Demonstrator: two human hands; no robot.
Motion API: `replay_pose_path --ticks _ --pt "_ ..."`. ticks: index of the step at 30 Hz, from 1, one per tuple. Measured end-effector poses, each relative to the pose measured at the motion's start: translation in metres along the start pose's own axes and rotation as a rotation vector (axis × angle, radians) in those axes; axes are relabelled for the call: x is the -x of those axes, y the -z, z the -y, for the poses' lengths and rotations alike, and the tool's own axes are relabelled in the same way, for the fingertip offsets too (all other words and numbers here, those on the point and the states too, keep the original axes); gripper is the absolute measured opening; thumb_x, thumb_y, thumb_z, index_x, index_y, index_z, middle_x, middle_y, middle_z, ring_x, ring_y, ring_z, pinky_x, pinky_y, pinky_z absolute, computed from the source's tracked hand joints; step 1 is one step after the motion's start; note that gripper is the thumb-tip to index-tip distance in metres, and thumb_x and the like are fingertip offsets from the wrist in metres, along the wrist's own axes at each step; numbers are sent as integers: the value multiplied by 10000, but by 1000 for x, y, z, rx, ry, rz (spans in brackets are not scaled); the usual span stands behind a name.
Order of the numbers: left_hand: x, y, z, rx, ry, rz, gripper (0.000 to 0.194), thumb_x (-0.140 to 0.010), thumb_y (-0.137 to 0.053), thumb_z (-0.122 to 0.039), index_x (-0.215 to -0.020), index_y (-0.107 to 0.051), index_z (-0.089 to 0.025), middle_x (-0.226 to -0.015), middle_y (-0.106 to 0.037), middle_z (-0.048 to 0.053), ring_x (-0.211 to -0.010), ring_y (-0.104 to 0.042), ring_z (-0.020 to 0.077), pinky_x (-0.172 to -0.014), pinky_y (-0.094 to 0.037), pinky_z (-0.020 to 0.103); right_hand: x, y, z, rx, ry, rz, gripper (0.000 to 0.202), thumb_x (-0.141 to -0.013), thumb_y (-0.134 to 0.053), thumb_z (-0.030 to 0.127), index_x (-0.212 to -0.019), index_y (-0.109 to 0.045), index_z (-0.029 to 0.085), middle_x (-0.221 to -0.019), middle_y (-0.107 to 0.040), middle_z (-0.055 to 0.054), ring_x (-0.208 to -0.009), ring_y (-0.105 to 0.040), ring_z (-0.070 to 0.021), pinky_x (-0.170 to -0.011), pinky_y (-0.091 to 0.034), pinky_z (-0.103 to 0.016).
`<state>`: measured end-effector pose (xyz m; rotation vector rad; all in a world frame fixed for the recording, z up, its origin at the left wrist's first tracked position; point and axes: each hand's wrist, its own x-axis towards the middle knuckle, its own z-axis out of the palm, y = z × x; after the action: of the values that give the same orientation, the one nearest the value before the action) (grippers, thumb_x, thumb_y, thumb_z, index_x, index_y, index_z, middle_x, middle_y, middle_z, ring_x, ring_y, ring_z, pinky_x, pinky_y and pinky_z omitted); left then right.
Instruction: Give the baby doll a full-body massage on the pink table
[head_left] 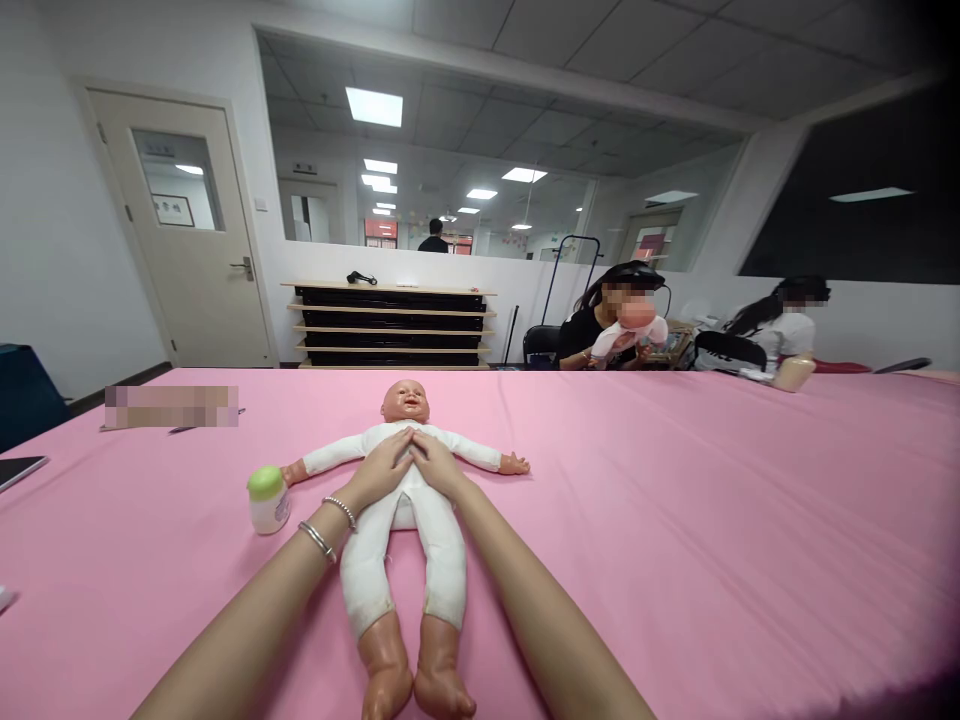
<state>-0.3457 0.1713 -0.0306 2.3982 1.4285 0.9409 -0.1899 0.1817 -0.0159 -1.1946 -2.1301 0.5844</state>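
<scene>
On pink table (675, 480): left hand (382, 468), right hand (435, 465) flat on doll (405, 500) belly, fingers together; bottle (268, 500) beside.

Bright ceiling panels (374, 106) light evenly; wide-angle bending and dark vignetting at right edge.

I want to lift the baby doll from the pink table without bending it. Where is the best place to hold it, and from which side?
Probably the trunk. The baby doll lies face up, head away, arms spread. The left hand and right hand already rest flat on its chest. Slide the fingers down both flanks, under the arms, coming from the feet end; the small bottle stands clear.
</scene>
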Motion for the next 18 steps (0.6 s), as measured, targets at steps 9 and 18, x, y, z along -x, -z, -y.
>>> replay_pose_path --ticks 9,18 --pt "22 -2 29 -174 366 -67 513 -911 -253 -445 -1342 -415 -220 -1455 -278 65 -1369 -131 284 -1060 -125 571 20 10 -27 152 -136 99 590 -842 -321 543 -1382 -277 309 -1484 -143 23 -1411 -105 -207 -1136 -48 -539" --pt "-3 4 29 -84 61 109 500 -924 -201 -452 -1366 -363 -283 -1467 -254 13 -1356 -209 189 -1093 -180 454 -9 -2 -13 66 -69 84 524 -889 -247 398 -1382 -309 233 -1469 -207 -6 -1397 -161 -146 -1175 -78 -424"
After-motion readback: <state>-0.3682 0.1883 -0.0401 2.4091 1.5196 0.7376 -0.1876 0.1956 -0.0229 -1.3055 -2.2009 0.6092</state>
